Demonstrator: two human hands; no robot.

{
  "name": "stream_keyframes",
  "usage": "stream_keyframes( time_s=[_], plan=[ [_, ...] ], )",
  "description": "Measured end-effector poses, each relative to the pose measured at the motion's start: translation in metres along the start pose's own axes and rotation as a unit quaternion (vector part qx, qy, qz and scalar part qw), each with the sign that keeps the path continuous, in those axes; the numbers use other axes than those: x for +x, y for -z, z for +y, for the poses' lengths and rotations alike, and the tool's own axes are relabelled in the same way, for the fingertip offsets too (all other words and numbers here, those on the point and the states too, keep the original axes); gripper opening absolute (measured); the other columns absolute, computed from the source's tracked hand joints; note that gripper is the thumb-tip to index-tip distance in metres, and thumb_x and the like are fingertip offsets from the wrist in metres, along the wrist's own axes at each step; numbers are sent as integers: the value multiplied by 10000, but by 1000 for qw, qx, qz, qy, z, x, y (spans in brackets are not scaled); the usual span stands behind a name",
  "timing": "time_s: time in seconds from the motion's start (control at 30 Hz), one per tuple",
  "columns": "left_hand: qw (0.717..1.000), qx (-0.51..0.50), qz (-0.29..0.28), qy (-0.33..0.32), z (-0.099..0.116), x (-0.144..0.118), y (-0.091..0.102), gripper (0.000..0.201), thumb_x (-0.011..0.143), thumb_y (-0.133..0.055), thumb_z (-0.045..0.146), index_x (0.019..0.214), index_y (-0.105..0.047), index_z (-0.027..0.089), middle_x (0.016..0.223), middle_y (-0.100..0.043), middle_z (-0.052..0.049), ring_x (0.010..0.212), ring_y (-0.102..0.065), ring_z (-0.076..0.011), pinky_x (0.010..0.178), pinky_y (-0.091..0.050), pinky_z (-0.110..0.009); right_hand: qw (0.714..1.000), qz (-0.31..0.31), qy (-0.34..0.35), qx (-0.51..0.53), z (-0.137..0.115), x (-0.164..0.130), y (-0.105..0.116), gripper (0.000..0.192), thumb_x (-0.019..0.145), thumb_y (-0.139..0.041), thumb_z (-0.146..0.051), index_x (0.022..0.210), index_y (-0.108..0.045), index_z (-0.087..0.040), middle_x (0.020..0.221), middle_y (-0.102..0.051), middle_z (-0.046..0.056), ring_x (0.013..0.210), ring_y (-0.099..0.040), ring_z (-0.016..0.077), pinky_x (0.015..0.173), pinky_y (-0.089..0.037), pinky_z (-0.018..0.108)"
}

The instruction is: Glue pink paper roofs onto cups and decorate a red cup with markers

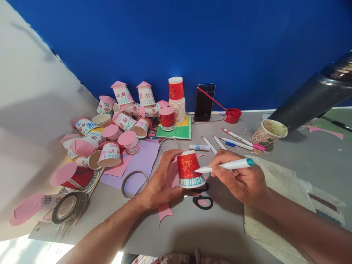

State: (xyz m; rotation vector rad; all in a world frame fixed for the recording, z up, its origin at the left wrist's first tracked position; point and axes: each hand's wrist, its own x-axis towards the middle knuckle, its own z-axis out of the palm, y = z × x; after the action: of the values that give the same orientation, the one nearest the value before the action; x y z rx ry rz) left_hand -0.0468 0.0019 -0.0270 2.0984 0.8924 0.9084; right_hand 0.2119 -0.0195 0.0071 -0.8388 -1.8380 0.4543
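Upside down in the grip of my left hand [159, 181] is a red and white paper cup [188, 165], its white rim at the bottom covered with teal zigzag strokes. Gold lettering shows on the red band. My right hand [242, 179] holds a white marker [231, 165] with a teal end; its tip touches or nearly touches the red side, just above the teal strokes. Beneath the cup lie black-handled scissors [202, 202], partly hidden, with pink paper scraps [165, 212]. A glue stick [199, 147] rests just behind the cup.
Many decorated cups with pink paper tops [110, 154] are heaped at left. Behind stand a cup stack [180, 110], a phone [203, 106] and a red pot [233, 115]. Several markers [239, 137] lie right of centre, near a patterned cup [269, 132]. Tape rolls [134, 185] lie left.
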Motion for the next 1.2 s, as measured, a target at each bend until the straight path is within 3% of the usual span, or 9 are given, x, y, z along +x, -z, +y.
stream_keyframes(
  time_s=[0.2,0.33,0.6,0.7,0.77,0.9,0.97,1.07,1.2],
  plan=[
    [1000,-15,-8,18,1,0,0,912,797,-896,312,1549,-380,303,1559,-470,-136,1477,-497,-341,1256,-424,-546,1000,13,-9,18,1,0,-2,182,1051,-584,-268,914,-695,-224,749,-722,5,636,-662,158,574,-518,293],
    [998,-32,-7,47,6,2,0,942,777,-925,314,1552,-391,307,1571,-490,-128,1479,-507,-332,1268,-415,-537,997,56,-38,32,2,-3,-1,125,1062,-607,-287,1035,-719,-239,766,-749,-15,611,-680,133,568,-529,255],
    [982,-149,30,113,7,1,-5,942,718,-987,341,1500,-461,348,1555,-554,-103,1476,-539,-349,1252,-453,-526,990,98,-96,44,14,-3,-2,170,1080,-599,-334,1167,-726,-263,875,-803,13,685,-698,138,612,-556,251],
    [972,-204,38,113,6,2,-8,929,705,-996,312,1473,-475,340,1528,-572,-107,1455,-563,-353,1235,-479,-536,985,59,-139,83,17,-1,-3,245,1091,-572,-378,1281,-689,-277,1074,-823,44,726,-711,135,640,-588,251],
    [963,-248,30,101,6,2,-8,916,713,-991,275,1466,-473,341,1531,-572,-109,1454,-568,-350,1224,-494,-534,982,9,-161,101,20,0,-3,340,1033,-664,-479,1309,-674,-281,1209,-803,67,804,-744,157,699,-619,272],
    [951,-296,14,86,3,4,-9,906,736,-966,186,1468,-457,347,1540,-565,-116,1467,-560,-335,1216,-505,-520,982,-71,-160,72,27,-5,-3,877,700,-902,-707,1434,-622,-317,1408,-718,95,1006,-764,256,869,-635,362],
    [949,-303,13,83,1,4,-10,949,716,-974,164,1478,-439,353,1548,-554,-119,1462,-565,-334,1213,-506,-524,985,-84,-143,42,32,-8,-4,1005,643,-924,-725,1497,-575,-326,1474,-676,105,1116,-741,303,978,-607,421],
    [948,-307,-7,79,-2,3,-8,943,749,-954,184,1501,-415,370,1573,-530,-117,1475,-552,-333,1226,-489,-548,988,-93,-126,11,34,-10,-5,1005,669,-915,-717,1516,-555,-314,1462,-676,114,1194,-709,334,1044,-574,464],
    [965,-253,-25,66,-5,1,1,1031,762,-955,324,1599,-356,384,1711,-372,-113,1609,-359,-369,1314,-355,-598,989,-99,-104,-25,33,-8,-4,950,702,-884,-733,1476,-582,-272,1367,-709,132,1177,-705,337,976,-598,444]
  ],
)
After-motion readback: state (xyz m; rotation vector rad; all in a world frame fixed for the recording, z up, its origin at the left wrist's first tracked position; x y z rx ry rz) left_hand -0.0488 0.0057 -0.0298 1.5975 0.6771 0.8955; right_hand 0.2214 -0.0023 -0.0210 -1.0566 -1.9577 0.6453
